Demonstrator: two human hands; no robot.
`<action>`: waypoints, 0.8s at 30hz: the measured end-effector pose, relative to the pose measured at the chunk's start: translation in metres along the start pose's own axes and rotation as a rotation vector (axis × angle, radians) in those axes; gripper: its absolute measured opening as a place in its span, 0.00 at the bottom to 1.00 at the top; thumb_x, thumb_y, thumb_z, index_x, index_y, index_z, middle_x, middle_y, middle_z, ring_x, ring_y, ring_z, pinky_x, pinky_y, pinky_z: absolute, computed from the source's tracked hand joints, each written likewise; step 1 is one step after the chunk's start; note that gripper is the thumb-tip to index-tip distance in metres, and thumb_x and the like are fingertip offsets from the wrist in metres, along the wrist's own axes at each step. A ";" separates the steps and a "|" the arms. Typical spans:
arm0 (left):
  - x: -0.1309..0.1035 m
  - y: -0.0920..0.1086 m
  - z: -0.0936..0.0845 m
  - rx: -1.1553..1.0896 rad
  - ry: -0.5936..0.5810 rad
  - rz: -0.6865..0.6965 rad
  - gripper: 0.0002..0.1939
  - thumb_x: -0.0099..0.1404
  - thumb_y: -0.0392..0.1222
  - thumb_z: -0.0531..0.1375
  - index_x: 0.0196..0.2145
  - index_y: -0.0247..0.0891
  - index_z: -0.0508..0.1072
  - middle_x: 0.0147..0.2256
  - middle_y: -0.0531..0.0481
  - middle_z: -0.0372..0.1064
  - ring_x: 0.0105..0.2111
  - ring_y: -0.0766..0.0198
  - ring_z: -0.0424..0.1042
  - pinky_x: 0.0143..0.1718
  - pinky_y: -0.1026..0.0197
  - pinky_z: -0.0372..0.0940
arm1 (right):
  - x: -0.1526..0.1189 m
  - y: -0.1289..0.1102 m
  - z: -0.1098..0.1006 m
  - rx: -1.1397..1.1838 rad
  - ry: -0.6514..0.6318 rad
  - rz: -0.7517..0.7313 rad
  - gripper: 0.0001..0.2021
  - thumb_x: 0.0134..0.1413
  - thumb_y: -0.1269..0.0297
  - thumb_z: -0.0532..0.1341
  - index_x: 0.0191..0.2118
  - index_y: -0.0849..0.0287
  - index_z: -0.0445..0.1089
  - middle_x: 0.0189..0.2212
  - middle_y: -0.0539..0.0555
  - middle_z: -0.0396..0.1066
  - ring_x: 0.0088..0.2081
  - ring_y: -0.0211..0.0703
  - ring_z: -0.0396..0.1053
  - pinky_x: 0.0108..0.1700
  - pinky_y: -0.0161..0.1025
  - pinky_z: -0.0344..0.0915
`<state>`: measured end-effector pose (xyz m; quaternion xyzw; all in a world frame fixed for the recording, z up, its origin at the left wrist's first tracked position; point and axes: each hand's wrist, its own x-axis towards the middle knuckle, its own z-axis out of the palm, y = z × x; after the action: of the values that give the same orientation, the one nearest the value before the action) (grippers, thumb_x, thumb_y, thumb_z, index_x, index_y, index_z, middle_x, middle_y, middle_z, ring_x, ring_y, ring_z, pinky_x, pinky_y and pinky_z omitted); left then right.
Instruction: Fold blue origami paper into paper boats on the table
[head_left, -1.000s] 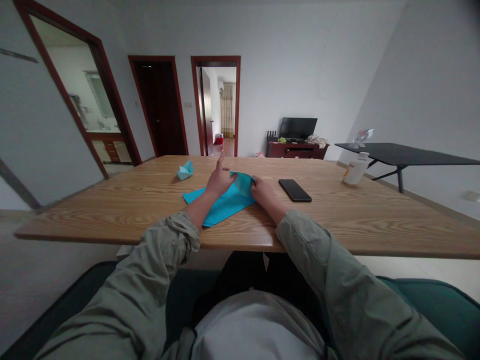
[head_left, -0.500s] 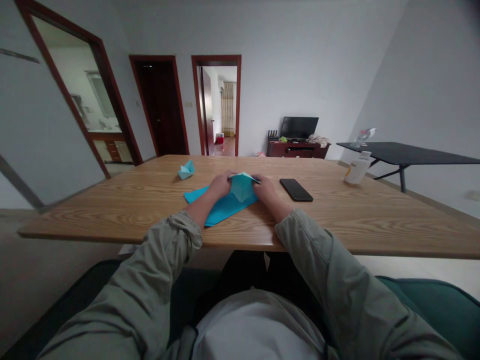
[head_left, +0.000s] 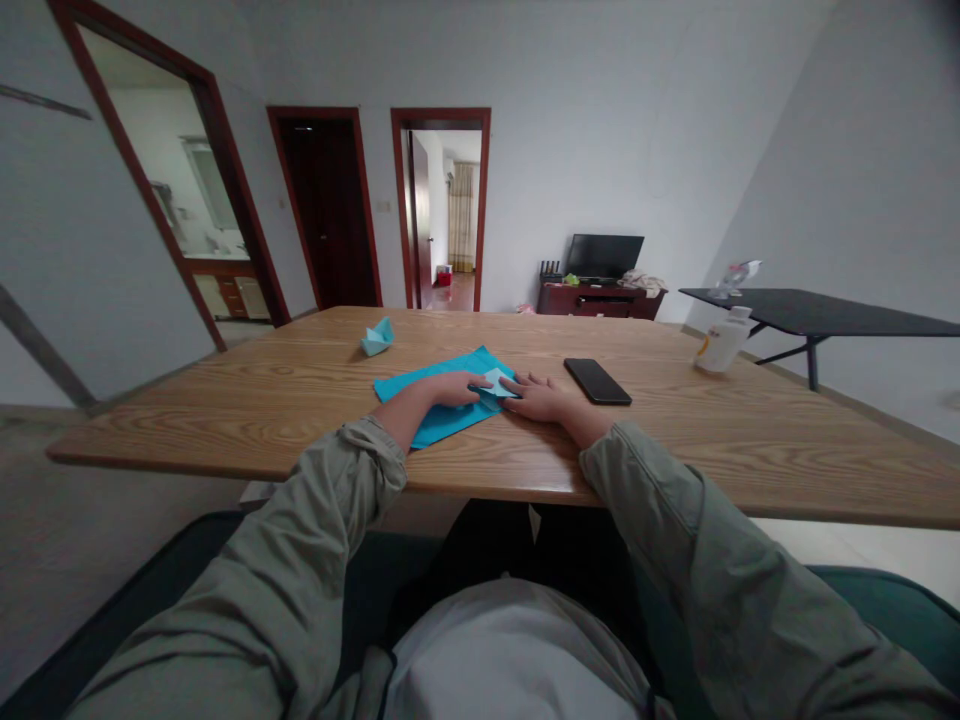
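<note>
Folded paper (head_left: 496, 381) lies lengthwise left-to-right, corner pointing away; hands (head_left: 454, 388) touch its ends, grip unclear.

Observed phone (head_left: 598, 381) lying flat on table (head_left: 675, 450). Noted white bottle (head_left: 725, 340) (orange mark (head_left: 703, 347) on side) standing further right. Recorded black table (head_left: 825, 312) beyond, bearing a clear object (head_left: 733, 279) too small to identify. Logged TV (head_left: 606, 256) on cabinet (head_left: 562, 298), near bunched cloth (head_left: 643, 282). Sighted curtain (head_left: 462, 218) through doorway (head_left: 441, 117), and dark door (head_left: 326, 210) left of it.
</note>
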<state>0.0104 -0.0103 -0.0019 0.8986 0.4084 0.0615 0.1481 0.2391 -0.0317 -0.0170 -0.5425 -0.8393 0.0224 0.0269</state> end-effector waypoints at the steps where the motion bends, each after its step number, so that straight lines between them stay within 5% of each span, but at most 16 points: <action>1: 0.000 0.004 0.000 0.009 -0.044 -0.018 0.31 0.60 0.42 0.55 0.62 0.49 0.63 0.65 0.52 0.52 0.63 0.54 0.55 0.63 0.54 0.50 | -0.002 -0.001 0.000 -0.006 -0.013 -0.004 0.35 0.60 0.38 0.46 0.69 0.46 0.47 0.68 0.59 0.44 0.67 0.68 0.42 0.62 0.70 0.37; 6: 0.001 0.017 0.002 0.074 -0.182 -0.124 0.38 0.64 0.56 0.51 0.68 0.50 0.44 0.69 0.49 0.32 0.68 0.42 0.36 0.64 0.39 0.40 | -0.011 -0.007 -0.002 -0.033 -0.031 -0.012 0.42 0.57 0.33 0.44 0.70 0.50 0.41 0.69 0.61 0.40 0.68 0.68 0.38 0.64 0.66 0.36; 10: 0.000 0.015 0.003 0.083 -0.189 -0.076 0.34 0.66 0.57 0.50 0.67 0.53 0.48 0.69 0.49 0.31 0.67 0.42 0.36 0.64 0.39 0.39 | -0.014 -0.007 -0.005 -0.029 -0.040 -0.045 0.44 0.54 0.30 0.45 0.70 0.50 0.41 0.69 0.61 0.38 0.68 0.67 0.36 0.64 0.65 0.34; 18: -0.004 0.000 0.001 -0.082 0.085 0.087 0.24 0.65 0.57 0.54 0.52 0.43 0.75 0.54 0.48 0.70 0.51 0.58 0.70 0.54 0.60 0.59 | -0.011 0.003 -0.009 0.068 -0.100 -0.085 0.45 0.50 0.27 0.47 0.69 0.46 0.43 0.70 0.57 0.37 0.69 0.64 0.36 0.65 0.64 0.34; 21: -0.002 0.002 0.001 -0.113 0.184 0.092 0.22 0.65 0.56 0.54 0.44 0.38 0.78 0.43 0.48 0.76 0.40 0.59 0.73 0.45 0.60 0.64 | -0.009 0.008 -0.007 0.146 -0.027 -0.095 0.38 0.54 0.31 0.48 0.64 0.47 0.59 0.66 0.55 0.51 0.66 0.60 0.50 0.65 0.57 0.44; 24: 0.000 0.004 0.002 -0.110 0.305 0.097 0.20 0.65 0.52 0.54 0.39 0.35 0.78 0.33 0.48 0.75 0.32 0.61 0.71 0.38 0.61 0.65 | -0.007 0.010 -0.006 0.292 0.143 -0.044 0.32 0.58 0.35 0.48 0.50 0.53 0.75 0.52 0.56 0.72 0.52 0.53 0.69 0.56 0.45 0.60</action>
<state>0.0139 -0.0128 -0.0028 0.8881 0.3784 0.2263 0.1302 0.2513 -0.0339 -0.0120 -0.5146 -0.8348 0.1047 0.1655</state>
